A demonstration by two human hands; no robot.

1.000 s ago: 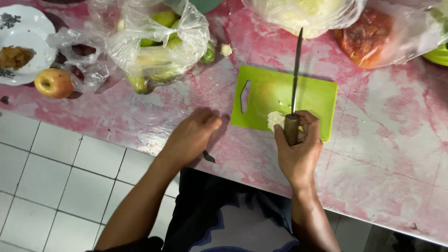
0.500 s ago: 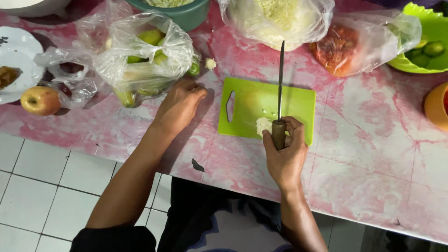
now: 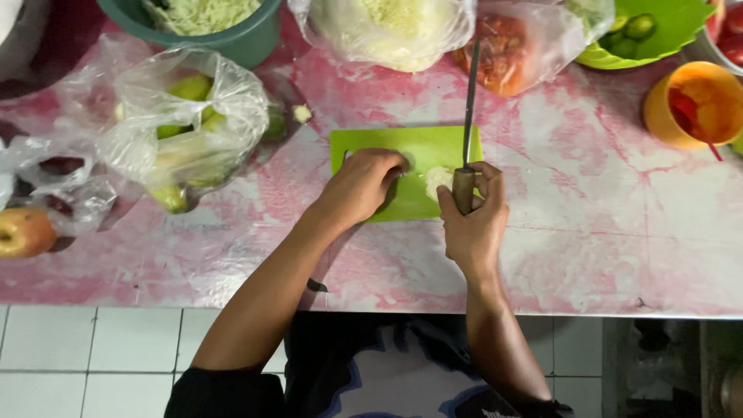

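Nearest the camera, the person's dark clothing fills the bottom edge, cut off by the frame, with white floor tiles to the left. Both forearms reach up over the edge of the pink-and-white marbled bench [image 3: 588, 232].

The right hand [image 3: 474, 224] is closed tight round the brown handle of a knife [image 3: 468, 116], whose long blade points away, across the green cutting board [image 3: 433, 143] and past its far edge. Just left of that handle lies a small pale piece of food [image 3: 437, 179], touching the thumb side of the hand; what it is cannot be made out, and part of it is hidden by the fingers. The left hand [image 3: 362, 186] rests palm down on the left part of the board, fingers curled under; whether it grips anything beneath cannot be told. It covers the board's left end.

To the left, a clear plastic bag [image 3: 190, 124] holds green fruit, blurred by the crumpled film. Farther left a second crumpled bag [image 3: 66, 197] holds something dark, and an apple [image 3: 23, 232] is cut by the left edge.

At the far side, all cut off by the top edge: a teal bowl [image 3: 232, 39] of shredded pale greens, a bag of cabbage [image 3: 387, 31], a bag of orange-red matter [image 3: 511, 50], hard to identify, and a lime-green dish [image 3: 665, 39] with small green fruits. At far right stands an orange cup [image 3: 689, 104] with red contents.
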